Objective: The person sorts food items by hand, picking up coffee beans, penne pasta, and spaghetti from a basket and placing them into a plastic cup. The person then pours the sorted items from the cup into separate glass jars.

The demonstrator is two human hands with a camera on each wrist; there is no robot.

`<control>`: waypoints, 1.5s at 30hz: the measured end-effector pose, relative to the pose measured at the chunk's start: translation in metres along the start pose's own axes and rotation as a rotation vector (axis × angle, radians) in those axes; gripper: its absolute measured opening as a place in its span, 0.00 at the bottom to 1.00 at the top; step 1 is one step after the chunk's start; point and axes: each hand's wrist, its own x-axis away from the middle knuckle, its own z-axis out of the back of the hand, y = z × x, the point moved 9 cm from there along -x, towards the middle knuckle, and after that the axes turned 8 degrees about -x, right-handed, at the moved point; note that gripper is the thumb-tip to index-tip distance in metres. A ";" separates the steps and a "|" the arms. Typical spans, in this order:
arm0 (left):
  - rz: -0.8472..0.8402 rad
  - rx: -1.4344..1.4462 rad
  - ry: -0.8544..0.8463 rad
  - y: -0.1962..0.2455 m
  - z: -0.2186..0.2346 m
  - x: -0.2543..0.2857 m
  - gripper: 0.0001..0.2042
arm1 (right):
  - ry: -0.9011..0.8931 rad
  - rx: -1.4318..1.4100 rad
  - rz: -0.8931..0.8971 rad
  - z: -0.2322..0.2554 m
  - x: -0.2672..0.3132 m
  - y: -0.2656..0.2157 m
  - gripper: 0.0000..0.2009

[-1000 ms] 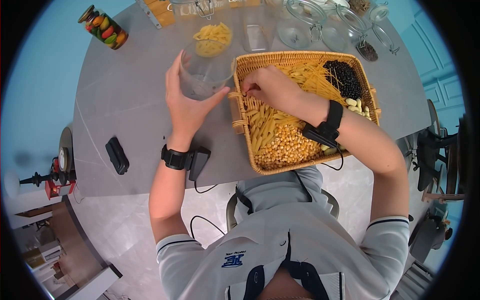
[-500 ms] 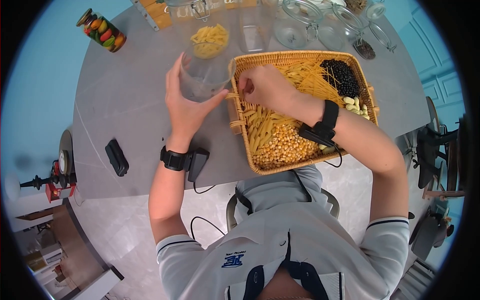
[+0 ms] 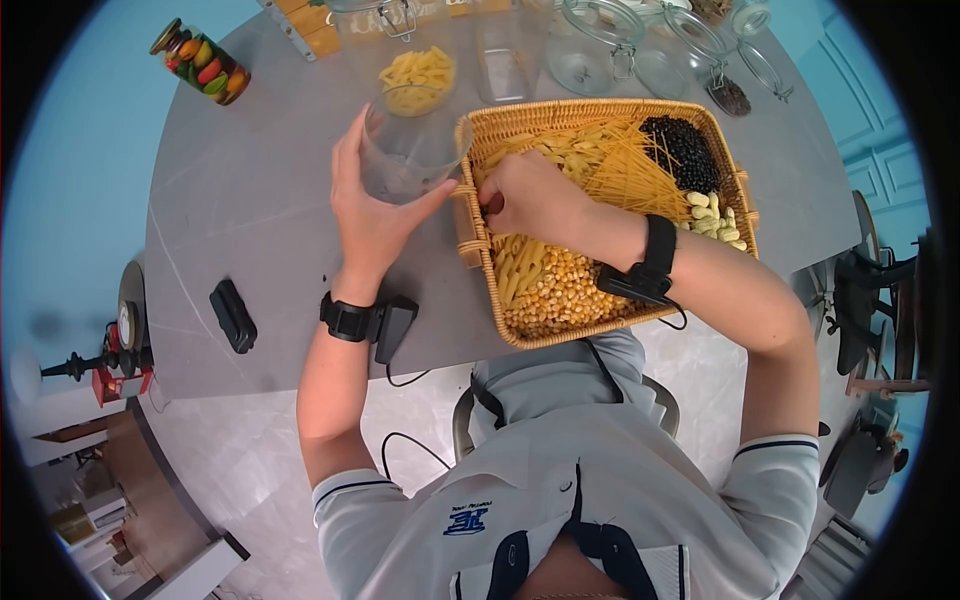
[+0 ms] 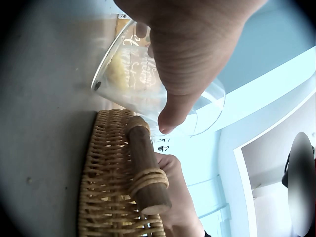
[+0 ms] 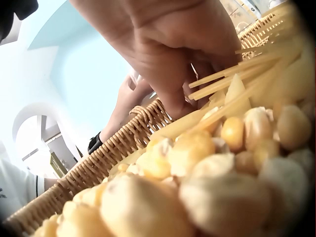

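Observation:
My left hand (image 3: pixel 375 215) holds a clear glass container (image 3: pixel 415 150) beside the basket, thumb on the near side and fingers round the far left. A small dark piece (image 4: pixel 98 85) shows low in that container in the left wrist view. My right hand (image 3: pixel 535 200) reaches into the wicker basket (image 3: pixel 600 108) at its left wall, fingers bent down over the pasta. Its fingertips are mostly hidden, and I cannot tell what lies between them. Penne (image 3: pixel 520 265), corn kernels (image 3: pixel 565 295), spaghetti (image 3: pixel 635 175), black beans (image 3: pixel 680 150) and peanuts (image 3: pixel 712 215) fill the basket.
Behind the glass container stands a jar with penne (image 3: pixel 418 72). Open clip-top jars (image 3: pixel 600 50) line the back of the table. A jar of colourful fruit (image 3: pixel 202 65) stands at the far left, and a black case (image 3: pixel 232 315) lies near the left edge.
My right hand has shifted slightly nearer to me along the basket's left wall, uncovering more pasta behind it. The left hand and glass container stay in place.

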 end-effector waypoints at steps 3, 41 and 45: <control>-0.001 0.009 -0.003 0.000 0.000 0.000 0.50 | 0.005 0.036 0.038 0.000 0.000 -0.001 0.12; -0.032 -0.017 0.020 0.002 0.001 0.000 0.49 | 0.085 -0.043 -0.077 0.044 -0.008 0.010 0.08; -0.041 -0.038 0.026 0.001 0.002 0.001 0.50 | 0.265 -0.319 -0.050 0.097 -0.019 -0.016 0.08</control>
